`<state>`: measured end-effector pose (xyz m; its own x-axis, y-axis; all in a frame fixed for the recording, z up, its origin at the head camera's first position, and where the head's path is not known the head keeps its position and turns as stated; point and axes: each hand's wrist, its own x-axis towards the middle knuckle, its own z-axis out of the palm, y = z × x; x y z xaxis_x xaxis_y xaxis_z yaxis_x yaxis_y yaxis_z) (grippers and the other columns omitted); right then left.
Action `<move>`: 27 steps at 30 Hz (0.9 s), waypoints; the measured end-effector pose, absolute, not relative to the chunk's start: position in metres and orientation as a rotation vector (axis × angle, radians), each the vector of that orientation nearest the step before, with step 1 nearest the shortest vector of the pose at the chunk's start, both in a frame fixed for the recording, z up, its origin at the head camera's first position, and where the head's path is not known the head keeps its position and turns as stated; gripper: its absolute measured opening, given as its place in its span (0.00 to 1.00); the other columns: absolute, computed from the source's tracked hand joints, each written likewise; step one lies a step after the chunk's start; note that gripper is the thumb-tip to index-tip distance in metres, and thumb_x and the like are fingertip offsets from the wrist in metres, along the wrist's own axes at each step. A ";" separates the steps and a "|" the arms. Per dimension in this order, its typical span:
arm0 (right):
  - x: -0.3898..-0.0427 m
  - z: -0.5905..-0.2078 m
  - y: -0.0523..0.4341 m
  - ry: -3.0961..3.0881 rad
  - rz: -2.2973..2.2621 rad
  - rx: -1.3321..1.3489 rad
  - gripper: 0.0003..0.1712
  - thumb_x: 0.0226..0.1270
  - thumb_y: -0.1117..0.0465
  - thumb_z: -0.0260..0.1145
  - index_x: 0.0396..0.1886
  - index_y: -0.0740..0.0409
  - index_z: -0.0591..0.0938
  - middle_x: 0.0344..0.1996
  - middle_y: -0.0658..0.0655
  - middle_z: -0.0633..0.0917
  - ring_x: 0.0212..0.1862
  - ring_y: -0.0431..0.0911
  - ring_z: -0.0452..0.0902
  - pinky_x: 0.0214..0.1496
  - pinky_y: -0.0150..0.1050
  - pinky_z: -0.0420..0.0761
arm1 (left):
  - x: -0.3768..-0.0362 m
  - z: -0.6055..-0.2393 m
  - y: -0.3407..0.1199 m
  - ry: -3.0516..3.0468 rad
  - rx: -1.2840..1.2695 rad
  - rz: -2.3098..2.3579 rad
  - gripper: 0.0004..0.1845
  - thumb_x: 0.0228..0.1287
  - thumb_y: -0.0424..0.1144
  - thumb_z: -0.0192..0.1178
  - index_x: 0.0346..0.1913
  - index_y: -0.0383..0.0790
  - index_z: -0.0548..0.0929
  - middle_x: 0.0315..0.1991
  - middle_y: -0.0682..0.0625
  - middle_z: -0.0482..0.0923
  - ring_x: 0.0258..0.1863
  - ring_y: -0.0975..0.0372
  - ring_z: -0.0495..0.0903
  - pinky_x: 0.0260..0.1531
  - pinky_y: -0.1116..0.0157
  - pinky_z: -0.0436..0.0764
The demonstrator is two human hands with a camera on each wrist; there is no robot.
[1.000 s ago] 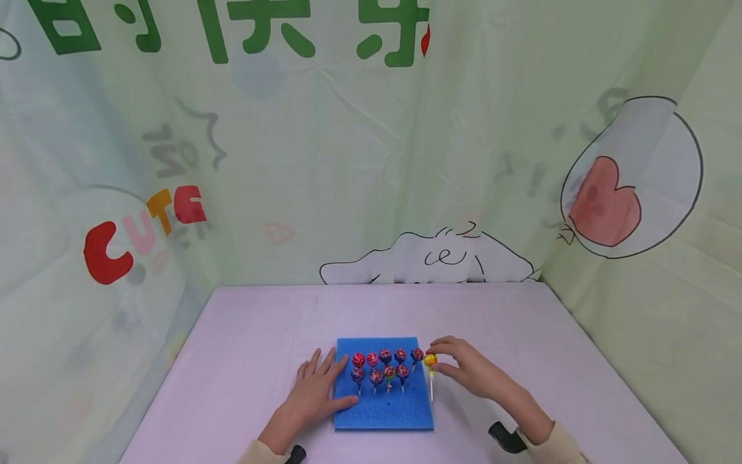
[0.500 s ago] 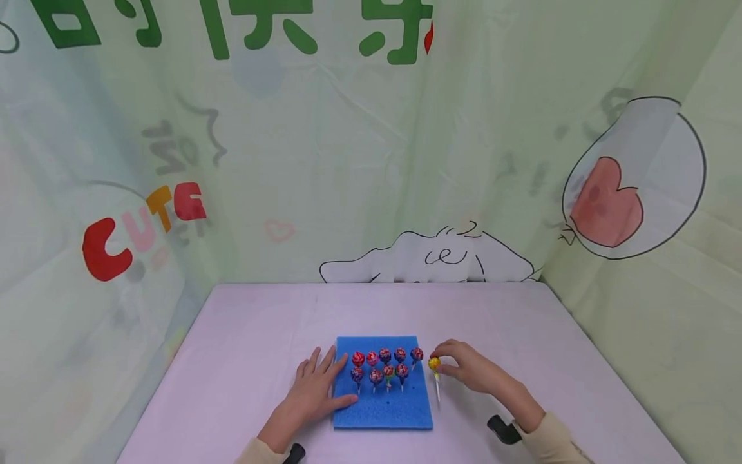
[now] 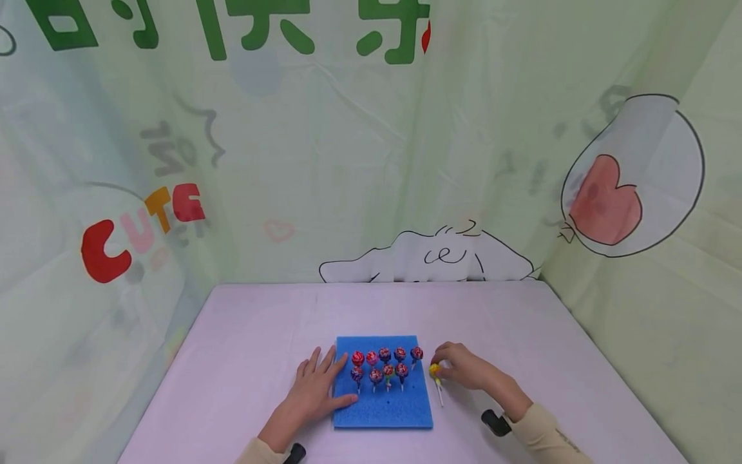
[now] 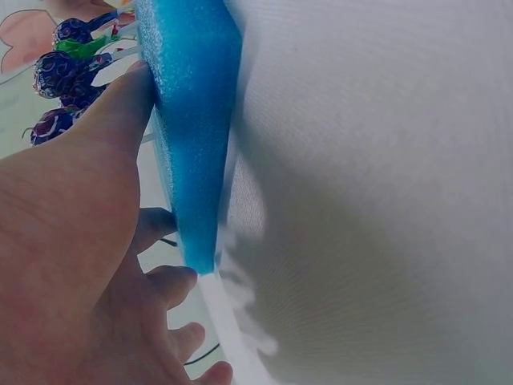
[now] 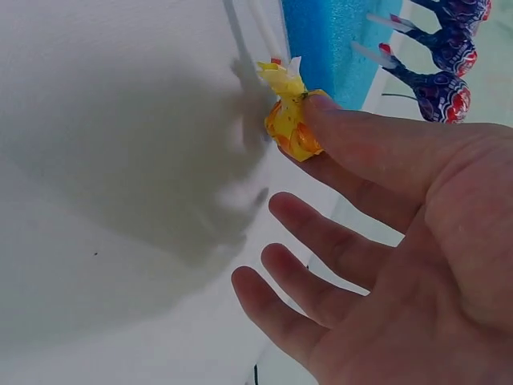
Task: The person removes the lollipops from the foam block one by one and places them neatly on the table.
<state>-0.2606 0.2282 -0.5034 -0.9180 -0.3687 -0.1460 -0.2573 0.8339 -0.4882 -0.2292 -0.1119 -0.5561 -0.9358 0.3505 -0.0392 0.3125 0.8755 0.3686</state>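
Note:
A blue foam block (image 3: 382, 403) lies on the pale table (image 3: 261, 335), with several wrapped lollipops (image 3: 385, 364) standing upright in its far half. My left hand (image 3: 324, 380) rests flat on the block's left edge, fingers straight; in the left wrist view the thumb (image 4: 120, 112) presses the blue foam (image 4: 192, 120). Just right of the block, my right hand (image 3: 443, 368) pinches a yellow lollipop (image 3: 435, 370) by its head, stick pointing toward me, low at the tabletop. In the right wrist view, thumb and forefinger hold the yellow lollipop (image 5: 288, 120), the other fingers spread.
Small holes (image 3: 387, 405) dot the near half of the foam. Pale green printed cloth (image 3: 371, 161) walls the table at the back and on both sides. A black wrist strap (image 3: 493, 422) sits near each forearm.
My right hand has sunk and drawn slightly toward me with the yellow lollipop, from level with the standing lollipops down to the table beside the foam. The left hand has not moved.

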 end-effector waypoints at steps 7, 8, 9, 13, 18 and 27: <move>-0.263 -0.511 0.228 2.796 -0.660 -0.510 0.05 0.62 0.68 0.72 0.38 0.60 0.89 0.49 0.61 0.84 0.56 0.59 0.78 0.60 0.59 0.79 | -0.228 -0.557 -0.112 2.938 0.523 0.552 0.51 0.58 0.75 0.57 0.78 0.50 0.62 0.81 0.42 0.52 0.80 0.37 0.44 0.73 0.34 0.50; -0.263 -0.511 0.228 2.798 -0.661 -0.515 0.05 0.62 0.68 0.72 0.38 0.60 0.89 0.49 0.61 0.84 0.56 0.59 0.78 0.60 0.59 0.79 | -0.228 -0.557 -0.112 2.940 0.526 0.551 0.51 0.58 0.75 0.57 0.78 0.50 0.62 0.81 0.42 0.52 0.80 0.37 0.44 0.73 0.34 0.50; -0.263 -0.511 0.228 2.801 -0.661 -0.514 0.05 0.62 0.68 0.72 0.38 0.60 0.89 0.49 0.62 0.84 0.56 0.59 0.77 0.60 0.59 0.78 | -0.228 -0.556 -0.112 2.941 0.525 0.550 0.51 0.58 0.75 0.57 0.78 0.50 0.62 0.81 0.42 0.51 0.80 0.37 0.44 0.73 0.34 0.50; -0.263 -0.509 0.225 2.811 -0.640 -0.497 0.04 0.61 0.67 0.73 0.37 0.60 0.89 0.49 0.61 0.85 0.56 0.59 0.78 0.61 0.59 0.78 | -0.228 -0.555 -0.111 2.933 0.519 0.553 0.51 0.58 0.75 0.57 0.78 0.49 0.62 0.81 0.42 0.51 0.80 0.37 0.44 0.73 0.34 0.50; -0.263 -0.507 0.223 2.813 -0.621 -0.476 0.04 0.61 0.65 0.73 0.37 0.59 0.89 0.48 0.60 0.85 0.55 0.57 0.78 0.59 0.57 0.80 | -0.227 -0.554 -0.111 2.930 0.523 0.559 0.50 0.59 0.74 0.58 0.78 0.49 0.62 0.81 0.41 0.51 0.80 0.37 0.44 0.73 0.34 0.49; -0.261 -0.503 0.224 2.801 -0.623 -0.449 0.06 0.62 0.64 0.73 0.39 0.59 0.88 0.50 0.60 0.84 0.56 0.57 0.77 0.60 0.58 0.79 | -0.228 -0.553 -0.109 2.944 0.526 0.540 0.50 0.59 0.73 0.58 0.78 0.49 0.62 0.81 0.42 0.51 0.80 0.37 0.44 0.73 0.34 0.51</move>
<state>-0.2606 0.2237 -0.5035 -0.9248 -0.3446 -0.1611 -0.2438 0.8620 -0.4443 -0.2282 -0.1094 -0.5527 -0.9350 0.3525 -0.0380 0.3161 0.8772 0.3613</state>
